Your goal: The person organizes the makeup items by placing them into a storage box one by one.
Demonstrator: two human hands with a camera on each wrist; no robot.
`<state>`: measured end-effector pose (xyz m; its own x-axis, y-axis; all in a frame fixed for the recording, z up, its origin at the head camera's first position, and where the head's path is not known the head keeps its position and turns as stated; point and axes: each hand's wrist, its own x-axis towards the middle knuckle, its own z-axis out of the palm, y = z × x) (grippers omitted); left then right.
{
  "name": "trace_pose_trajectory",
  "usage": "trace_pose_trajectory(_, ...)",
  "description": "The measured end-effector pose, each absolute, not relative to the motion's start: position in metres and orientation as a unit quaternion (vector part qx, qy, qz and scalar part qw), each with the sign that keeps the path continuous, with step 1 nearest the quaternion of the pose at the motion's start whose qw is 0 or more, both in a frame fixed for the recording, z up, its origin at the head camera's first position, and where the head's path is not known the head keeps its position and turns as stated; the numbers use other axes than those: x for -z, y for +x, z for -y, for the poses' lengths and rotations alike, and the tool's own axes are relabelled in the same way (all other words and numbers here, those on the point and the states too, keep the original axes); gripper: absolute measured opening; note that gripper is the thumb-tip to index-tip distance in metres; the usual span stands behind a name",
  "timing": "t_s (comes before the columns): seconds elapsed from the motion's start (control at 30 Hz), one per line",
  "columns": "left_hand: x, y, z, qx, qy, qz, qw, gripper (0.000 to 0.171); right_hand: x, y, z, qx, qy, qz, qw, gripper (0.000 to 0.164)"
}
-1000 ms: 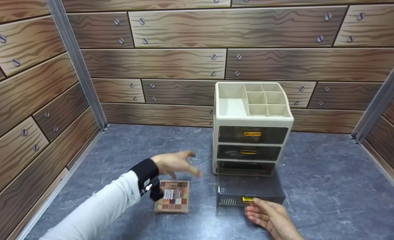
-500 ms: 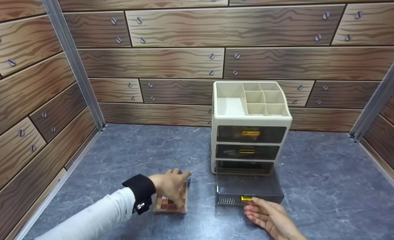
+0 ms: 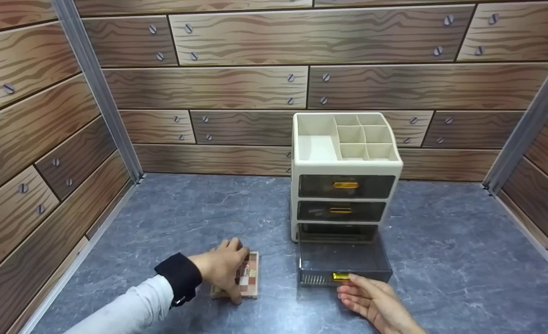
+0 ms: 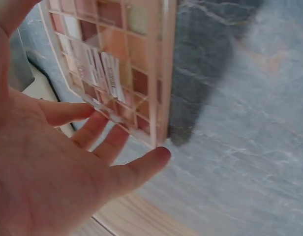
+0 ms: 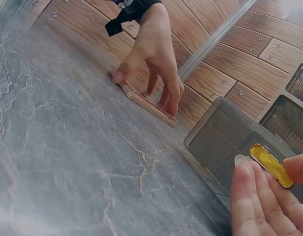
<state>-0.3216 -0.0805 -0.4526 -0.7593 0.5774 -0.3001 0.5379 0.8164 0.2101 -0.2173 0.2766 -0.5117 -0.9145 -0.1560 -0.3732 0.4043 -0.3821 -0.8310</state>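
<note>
An eyeshadow palette [image 3: 251, 276] with many small colour squares lies flat on the grey marbled surface. My left hand [image 3: 222, 266] spans it from above, thumb at the near edge and fingers at the far edge. In the left wrist view, fingertips meet the rim of the palette [image 4: 109, 64]. To the right, the lowest drawer [image 3: 343, 255] of a cream organizer [image 3: 348, 168] is pulled out, dark and see-through. With thumb and fingers, my right hand [image 3: 378, 301] pinches its gold handle [image 3: 340, 276]. The right wrist view shows that handle [image 5: 271, 166] close up.
Two upper drawers [image 3: 345, 187] of the organizer are closed. Its top has an open compartment tray [image 3: 318, 147] with several divisions. Wood-print panels [image 3: 236, 88] wall the surface at the back and both sides.
My left hand has come down and toward me onto the palette, its fingers now at the palette's edges. My right hand stays on the drawer handle, with the drawer still out.
</note>
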Motion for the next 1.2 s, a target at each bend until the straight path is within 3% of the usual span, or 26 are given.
trace_pose_trajectory(0.4, 0.458, -0.322, 0.088, -0.066, 0.333, -0.932, 0.126, 0.105, 0.513, -0.216, -0.277, 0.830, 0.107, -0.520, 0.169, 0.019)
trace_pose_trajectory(1.2, 0.427, -0.306, 0.082, -0.123, 0.356, -0.922, 0.094, 0.107, 0.513, -0.218, -0.276, 0.827, 0.104, -0.528, 0.164, 0.019)
